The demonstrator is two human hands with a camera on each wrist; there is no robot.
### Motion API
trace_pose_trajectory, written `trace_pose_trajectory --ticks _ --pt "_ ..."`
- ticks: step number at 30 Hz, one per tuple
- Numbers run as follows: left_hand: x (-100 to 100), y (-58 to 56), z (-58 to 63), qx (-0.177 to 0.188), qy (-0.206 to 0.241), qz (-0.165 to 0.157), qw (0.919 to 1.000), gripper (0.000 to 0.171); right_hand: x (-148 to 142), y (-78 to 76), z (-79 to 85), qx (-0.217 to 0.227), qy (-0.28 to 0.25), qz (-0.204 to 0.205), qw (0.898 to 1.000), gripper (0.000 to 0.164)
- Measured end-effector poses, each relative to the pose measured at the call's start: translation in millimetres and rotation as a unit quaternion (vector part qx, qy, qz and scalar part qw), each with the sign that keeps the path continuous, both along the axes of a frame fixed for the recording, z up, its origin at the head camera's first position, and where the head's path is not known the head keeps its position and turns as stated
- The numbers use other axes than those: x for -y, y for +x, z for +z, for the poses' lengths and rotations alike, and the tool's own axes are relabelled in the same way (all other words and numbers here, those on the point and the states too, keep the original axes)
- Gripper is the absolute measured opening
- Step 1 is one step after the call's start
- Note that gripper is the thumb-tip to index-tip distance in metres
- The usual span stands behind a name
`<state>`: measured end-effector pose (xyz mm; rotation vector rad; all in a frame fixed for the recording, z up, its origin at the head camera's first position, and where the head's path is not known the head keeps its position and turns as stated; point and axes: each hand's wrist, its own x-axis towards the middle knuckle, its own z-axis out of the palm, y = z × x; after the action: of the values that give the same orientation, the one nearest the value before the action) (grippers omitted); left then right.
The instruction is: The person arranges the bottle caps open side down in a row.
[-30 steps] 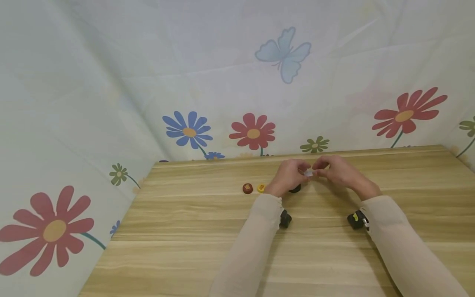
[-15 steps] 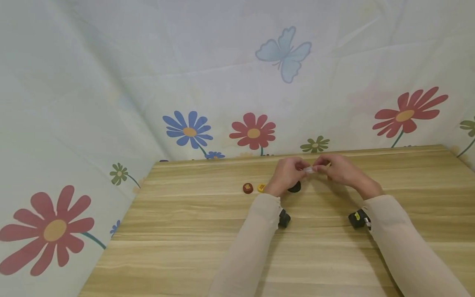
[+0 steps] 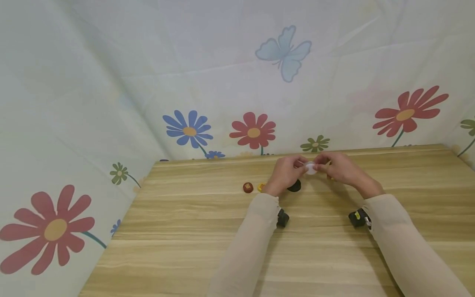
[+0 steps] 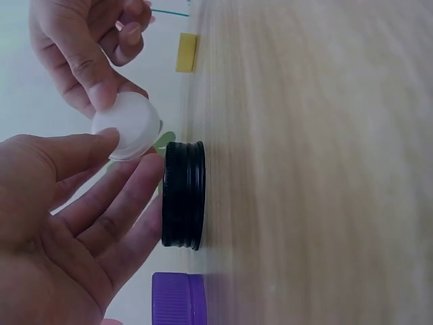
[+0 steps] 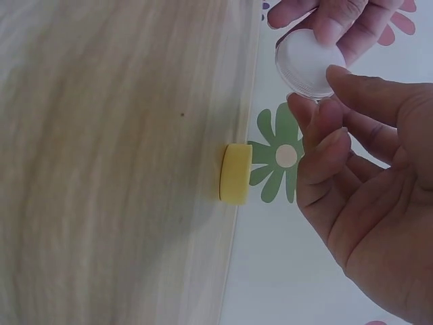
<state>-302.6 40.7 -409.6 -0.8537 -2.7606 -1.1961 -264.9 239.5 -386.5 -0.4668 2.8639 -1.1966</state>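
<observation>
A white round bottle cap [image 3: 311,167] is held above the table between both hands. My left hand [image 3: 286,171] pinches its left side, the thumb lying on the flat face, as the left wrist view shows of the cap [image 4: 139,122]. From the other side my right hand [image 3: 339,167] pinches the rim with thumb and forefinger. In the right wrist view the flat face of the white cap [image 5: 304,57] is turned toward the camera. Just below the left fingers a black ridged cap [image 4: 183,196] rests on the table.
Left of the black cap is a purple cap [image 4: 177,298]. A dark red cap [image 3: 248,187] and a yellow cap [image 3: 261,187] lie farther left. Another yellow cap [image 5: 235,174] sits near the right hand. A flowered cloth [image 3: 222,82] hangs behind the table [image 3: 178,206].
The white cap has tilted from nearly edge-on so its flat face now shows. Both hands have risen slightly and keep their pinch on it.
</observation>
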Motion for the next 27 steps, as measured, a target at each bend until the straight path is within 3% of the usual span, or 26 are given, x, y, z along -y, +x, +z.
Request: trace_pose_trajectory --ticks 13,27 --pt "3.0 3.9 4.8 0.009 0.001 -0.022 0.9997 0.037 -1.1 -1.0 0.8 0.010 -0.004 -0.007 1.000 0.021" --pt "5.6 5.5 5.7 -0.014 -0.044 -0.017 0.9988 0.032 -3.9 0.8 4.3 0.013 -0.012 0.022 1.000 0.028"
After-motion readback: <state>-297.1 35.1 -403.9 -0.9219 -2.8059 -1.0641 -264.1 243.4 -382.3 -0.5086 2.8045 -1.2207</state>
